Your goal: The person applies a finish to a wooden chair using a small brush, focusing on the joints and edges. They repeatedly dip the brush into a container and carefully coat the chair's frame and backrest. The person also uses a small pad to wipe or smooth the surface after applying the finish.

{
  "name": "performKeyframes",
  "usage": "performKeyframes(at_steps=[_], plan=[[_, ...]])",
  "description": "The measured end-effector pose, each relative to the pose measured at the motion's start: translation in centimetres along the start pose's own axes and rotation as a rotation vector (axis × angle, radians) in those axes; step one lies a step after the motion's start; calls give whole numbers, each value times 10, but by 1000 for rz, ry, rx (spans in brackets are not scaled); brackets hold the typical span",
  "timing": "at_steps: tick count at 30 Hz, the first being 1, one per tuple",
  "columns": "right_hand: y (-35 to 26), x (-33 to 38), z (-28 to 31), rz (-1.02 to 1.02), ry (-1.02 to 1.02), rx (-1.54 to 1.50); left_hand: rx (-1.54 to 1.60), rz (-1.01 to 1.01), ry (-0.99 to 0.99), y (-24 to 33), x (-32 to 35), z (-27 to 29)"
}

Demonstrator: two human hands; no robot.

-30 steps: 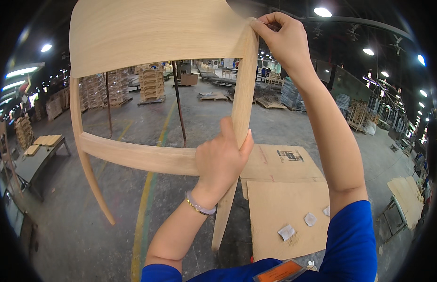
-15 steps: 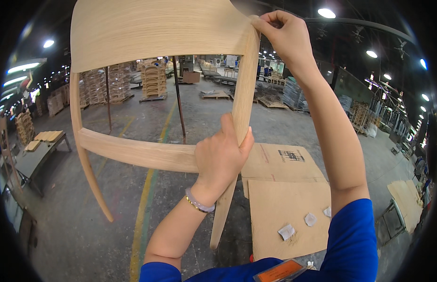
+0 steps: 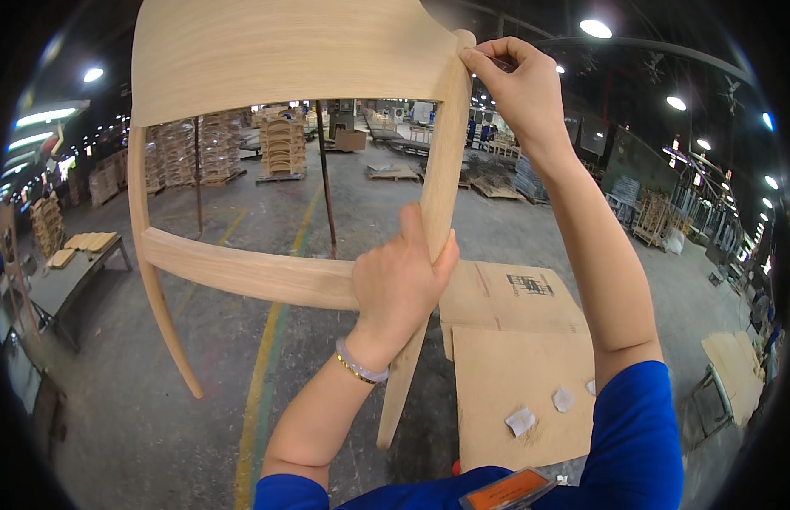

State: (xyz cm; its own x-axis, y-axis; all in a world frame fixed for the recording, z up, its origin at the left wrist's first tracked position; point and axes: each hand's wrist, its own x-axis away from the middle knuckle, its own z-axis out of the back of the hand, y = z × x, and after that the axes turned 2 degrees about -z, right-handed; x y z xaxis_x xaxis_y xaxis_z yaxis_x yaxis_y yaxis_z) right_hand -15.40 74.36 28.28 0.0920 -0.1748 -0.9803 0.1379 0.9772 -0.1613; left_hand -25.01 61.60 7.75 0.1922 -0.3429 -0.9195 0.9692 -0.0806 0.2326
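A pale wooden chair back frame (image 3: 284, 76) stands upright before me, with a wide curved backrest, two long posts and a lower cross rail (image 3: 250, 270). My left hand (image 3: 401, 276) is wrapped round the right post (image 3: 446, 157) where the rail meets it. Near the rounded top of that same post, my right hand (image 3: 524, 85) is closed in a pinch, its fingertips against the post's outer edge. Whatever lies between those fingertips, if anything, is hidden. The left post (image 3: 163, 310) tapers down freely at the left.
Below right, cardboard (image 3: 514, 382) carries small crumpled white pieces (image 3: 521, 422). A table with wooden parts (image 3: 80, 244) stands at left, another board-topped stand (image 3: 733, 374) at right. Stacked chair parts (image 3: 282, 144) and two thin dark poles (image 3: 326, 183) are beyond the frame.
My right hand has slid slightly down the top of the right post, uncovering its rounded end. The left hand keeps its grip, and the view has shifted a little.
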Motion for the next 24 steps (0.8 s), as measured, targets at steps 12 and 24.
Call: performKeyframes(at_steps=[12,24], plan=[[-1,-11,-5,76,23,-91,-4,46,-30,-5,-1,4],[9,28,14,775,-95,252,11,30,4,-16,-2,8]])
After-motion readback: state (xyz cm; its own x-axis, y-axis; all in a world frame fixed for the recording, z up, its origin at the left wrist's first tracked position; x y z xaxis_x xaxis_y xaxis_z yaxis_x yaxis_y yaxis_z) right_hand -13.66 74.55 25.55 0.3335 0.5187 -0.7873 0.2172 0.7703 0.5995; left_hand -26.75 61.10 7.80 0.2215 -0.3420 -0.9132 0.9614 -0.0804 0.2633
